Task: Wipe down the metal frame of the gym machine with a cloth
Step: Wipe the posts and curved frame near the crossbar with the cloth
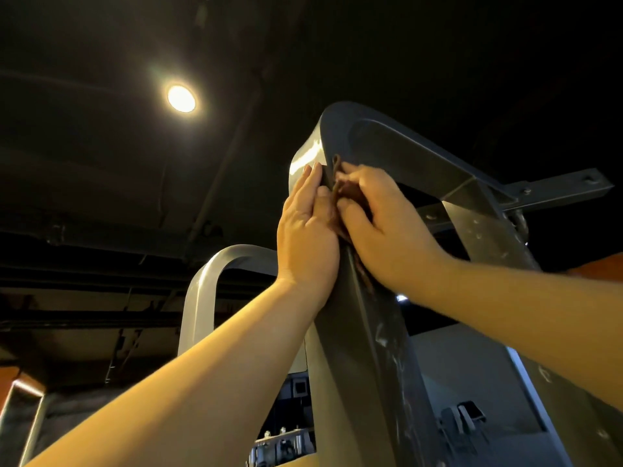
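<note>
- So, looking up: the left hand point(305, 230) is lying flat against the left face of the metal frame point(357, 332), its fingers point(312, 180) straight and together, pressing on the grey metal.
- The right hand point(387, 224) is gripping the brown cloth point(342, 192), fingers curled round it, holding it on the frame's front edge just under the top curve.
- The cloth is sitting bunched between both hands, a bit hanging down the edge below the right palm.
- A second curved frame loop point(205, 284) is standing behind on the left, and a ceiling light point(181, 98) is glowing above.
</note>
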The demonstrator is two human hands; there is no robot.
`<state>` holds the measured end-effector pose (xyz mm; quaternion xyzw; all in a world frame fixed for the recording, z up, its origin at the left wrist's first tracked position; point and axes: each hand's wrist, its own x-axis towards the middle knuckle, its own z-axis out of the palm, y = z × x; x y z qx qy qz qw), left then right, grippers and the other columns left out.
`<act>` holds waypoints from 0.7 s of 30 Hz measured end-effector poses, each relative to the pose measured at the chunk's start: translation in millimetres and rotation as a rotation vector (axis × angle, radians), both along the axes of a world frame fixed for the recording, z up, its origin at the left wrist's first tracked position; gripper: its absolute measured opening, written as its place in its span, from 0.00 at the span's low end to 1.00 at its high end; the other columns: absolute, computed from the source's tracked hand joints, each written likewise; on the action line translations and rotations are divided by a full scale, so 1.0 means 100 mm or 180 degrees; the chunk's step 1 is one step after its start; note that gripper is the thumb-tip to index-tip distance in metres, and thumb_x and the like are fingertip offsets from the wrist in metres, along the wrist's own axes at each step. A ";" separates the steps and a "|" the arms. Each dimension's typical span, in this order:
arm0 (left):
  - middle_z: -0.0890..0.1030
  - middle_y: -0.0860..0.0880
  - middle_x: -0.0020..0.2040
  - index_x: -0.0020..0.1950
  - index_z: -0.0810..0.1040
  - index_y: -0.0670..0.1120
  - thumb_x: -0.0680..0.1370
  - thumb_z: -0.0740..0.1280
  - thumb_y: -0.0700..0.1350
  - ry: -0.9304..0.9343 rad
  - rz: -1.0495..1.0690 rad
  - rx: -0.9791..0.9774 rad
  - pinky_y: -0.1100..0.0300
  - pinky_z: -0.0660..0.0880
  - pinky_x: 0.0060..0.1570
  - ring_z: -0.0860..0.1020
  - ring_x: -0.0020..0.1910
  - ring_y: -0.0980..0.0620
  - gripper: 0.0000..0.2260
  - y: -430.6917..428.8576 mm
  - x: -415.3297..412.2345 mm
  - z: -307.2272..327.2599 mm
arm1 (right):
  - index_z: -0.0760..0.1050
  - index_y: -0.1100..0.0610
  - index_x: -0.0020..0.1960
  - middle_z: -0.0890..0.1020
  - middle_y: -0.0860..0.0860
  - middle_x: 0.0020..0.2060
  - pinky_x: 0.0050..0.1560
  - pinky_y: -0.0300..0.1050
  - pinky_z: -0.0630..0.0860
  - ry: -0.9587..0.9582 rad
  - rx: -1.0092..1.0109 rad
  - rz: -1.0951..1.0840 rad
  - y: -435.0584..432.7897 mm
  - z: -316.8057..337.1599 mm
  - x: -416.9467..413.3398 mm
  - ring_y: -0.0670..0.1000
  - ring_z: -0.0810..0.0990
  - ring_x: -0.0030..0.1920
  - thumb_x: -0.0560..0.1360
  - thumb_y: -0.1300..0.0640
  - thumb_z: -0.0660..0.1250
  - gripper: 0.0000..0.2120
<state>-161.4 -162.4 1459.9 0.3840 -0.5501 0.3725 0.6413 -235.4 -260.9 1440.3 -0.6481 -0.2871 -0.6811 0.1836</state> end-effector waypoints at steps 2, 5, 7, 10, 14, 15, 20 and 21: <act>0.75 0.53 0.75 0.77 0.74 0.52 0.83 0.62 0.51 -0.0044 0.0070 -0.0036 0.48 0.68 0.76 0.72 0.74 0.54 0.21 -0.01 0.00 -0.01 | 0.73 0.54 0.65 0.74 0.45 0.62 0.61 0.31 0.74 -0.0005 -0.0100 0.0047 -0.02 -0.13 0.01 0.40 0.75 0.62 0.84 0.57 0.60 0.10; 0.74 0.54 0.75 0.76 0.74 0.53 0.85 0.61 0.50 -0.0097 0.0317 -0.0110 0.48 0.67 0.77 0.71 0.75 0.56 0.19 -0.01 -0.01 -0.03 | 0.69 0.52 0.72 0.71 0.44 0.69 0.69 0.37 0.71 0.0232 -0.0045 0.0100 -0.03 -0.15 -0.03 0.39 0.71 0.69 0.84 0.56 0.60 0.16; 0.72 0.55 0.76 0.77 0.73 0.52 0.87 0.60 0.47 -0.0040 0.0356 -0.0100 0.49 0.66 0.78 0.69 0.76 0.57 0.18 -0.01 -0.06 -0.07 | 0.67 0.51 0.75 0.70 0.43 0.70 0.69 0.38 0.72 0.0308 0.0043 0.0086 0.00 -0.15 -0.08 0.39 0.70 0.69 0.85 0.55 0.60 0.19; 0.70 0.56 0.78 0.78 0.71 0.53 0.88 0.58 0.45 0.0053 0.0310 -0.0020 0.51 0.63 0.79 0.67 0.77 0.59 0.18 0.02 -0.12 -0.19 | 0.67 0.49 0.73 0.70 0.42 0.67 0.65 0.36 0.74 0.0325 0.0144 0.0044 0.06 -0.30 -0.11 0.38 0.72 0.66 0.84 0.54 0.60 0.17; 0.67 0.59 0.79 0.79 0.69 0.55 0.88 0.57 0.45 0.0138 0.0293 0.0062 0.49 0.61 0.80 0.63 0.79 0.60 0.19 0.02 -0.11 -0.39 | 0.64 0.47 0.77 0.67 0.42 0.74 0.74 0.36 0.65 0.0374 0.0041 -0.0239 0.03 -0.79 -0.10 0.37 0.63 0.75 0.84 0.54 0.60 0.22; 0.67 0.59 0.80 0.79 0.69 0.55 0.88 0.57 0.45 0.0147 0.0323 0.0056 0.49 0.61 0.81 0.63 0.79 0.60 0.19 0.02 -0.12 -0.43 | 0.63 0.47 0.78 0.66 0.42 0.76 0.76 0.38 0.64 0.0399 -0.0009 -0.0237 0.02 -0.88 -0.10 0.37 0.61 0.77 0.84 0.54 0.59 0.23; 0.65 0.57 0.81 0.80 0.67 0.53 0.88 0.57 0.43 0.0140 0.0279 0.0091 0.50 0.59 0.81 0.61 0.80 0.59 0.20 0.04 -0.15 -0.61 | 0.65 0.47 0.77 0.68 0.40 0.73 0.75 0.41 0.68 0.0494 0.0076 -0.0066 0.02 -0.78 -0.15 0.39 0.65 0.75 0.85 0.54 0.59 0.20; 0.65 0.57 0.81 0.80 0.67 0.53 0.88 0.57 0.43 0.0141 0.0228 0.0113 0.50 0.59 0.81 0.61 0.80 0.60 0.20 0.04 -0.15 -0.65 | 0.66 0.48 0.75 0.70 0.41 0.70 0.72 0.39 0.70 0.0481 0.0138 -0.0071 0.04 -0.69 -0.16 0.39 0.68 0.72 0.85 0.54 0.59 0.19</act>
